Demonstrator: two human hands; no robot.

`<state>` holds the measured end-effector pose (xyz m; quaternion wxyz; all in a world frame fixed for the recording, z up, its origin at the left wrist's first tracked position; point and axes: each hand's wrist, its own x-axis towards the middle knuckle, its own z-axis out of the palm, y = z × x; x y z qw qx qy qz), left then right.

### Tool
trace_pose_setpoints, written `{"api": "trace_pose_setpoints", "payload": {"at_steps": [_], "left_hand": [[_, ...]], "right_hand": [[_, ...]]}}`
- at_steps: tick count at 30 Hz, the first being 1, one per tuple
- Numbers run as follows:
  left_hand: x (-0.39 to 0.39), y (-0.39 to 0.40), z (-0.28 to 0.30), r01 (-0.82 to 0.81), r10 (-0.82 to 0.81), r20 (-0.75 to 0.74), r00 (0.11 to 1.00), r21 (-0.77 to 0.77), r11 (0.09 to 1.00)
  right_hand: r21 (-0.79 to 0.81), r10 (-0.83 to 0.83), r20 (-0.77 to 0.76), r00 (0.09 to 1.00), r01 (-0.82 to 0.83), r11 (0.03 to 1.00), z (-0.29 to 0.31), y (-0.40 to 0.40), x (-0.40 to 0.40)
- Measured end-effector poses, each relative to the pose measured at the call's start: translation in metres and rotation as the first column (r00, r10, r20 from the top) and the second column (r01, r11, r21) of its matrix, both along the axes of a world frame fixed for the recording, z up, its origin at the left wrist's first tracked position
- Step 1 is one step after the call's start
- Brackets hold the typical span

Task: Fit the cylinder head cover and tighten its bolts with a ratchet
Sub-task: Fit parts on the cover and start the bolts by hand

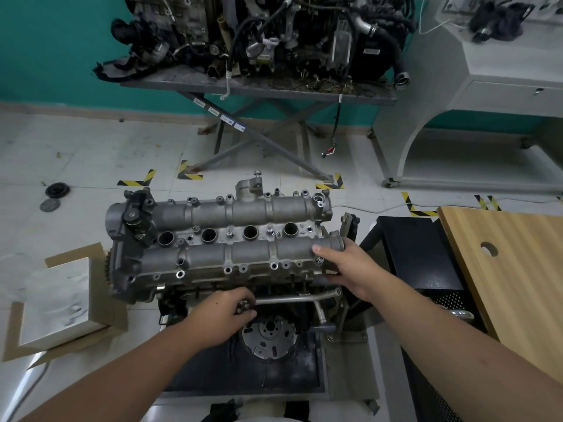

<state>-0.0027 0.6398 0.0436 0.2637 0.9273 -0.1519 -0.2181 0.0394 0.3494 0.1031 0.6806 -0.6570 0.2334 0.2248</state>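
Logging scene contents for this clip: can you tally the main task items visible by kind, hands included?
Cylinder head cover: 1
Round plug wells along the cover's middle: 4
Left hand, gripping small bolts (count unclear): 1
Right hand, resting on the cover's right end: 1
Ratchet: 0 clearly visible
Total: 7, the bolts left out

Your left hand [224, 312] covers most of the bolts [243, 306] it grips, so you cannot count them. Your right hand [350, 271] hides the cover [219, 239] at its near right corner. The box [58, 300] at left is blurred. The top edge cuts off the far engine [274, 32].
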Motion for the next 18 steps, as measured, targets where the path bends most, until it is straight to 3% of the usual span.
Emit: {"api": "trace_pose_setpoints", "payload": {"at_steps": [3,6,10,14,18], "left_hand": [[-0.011,0.007,-0.006,0.003,-0.004,-0.055,0.998,-0.009,1.000],[-0.013,0.011,-0.006,-0.016,0.013,-0.096,0.995,-0.034,0.999],[-0.010,0.013,-0.002,-0.102,0.091,-0.125,0.988,-0.090,0.991],[-0.008,0.010,0.001,-0.276,0.240,-0.194,0.951,-0.188,0.943],[-0.008,0.005,0.002,-0.278,0.240,-0.205,0.949,-0.182,0.943]], "right_hand": [[0.043,-0.042,0.070,0.997,0.039,0.998,-0.007,-0.001,-0.007],[0.174,-0.056,0.014,0.998,0.053,0.983,-0.005,-0.001,-0.008],[0.069,0.007,0.062,0.998,-0.011,0.998,-0.001,0.003,-0.008],[0.138,-0.065,0.014,0.998,0.062,0.988,-0.002,0.001,-0.010],[0.111,0.000,0.054,0.999,-0.006,0.994,0.002,0.002,-0.012]]}}
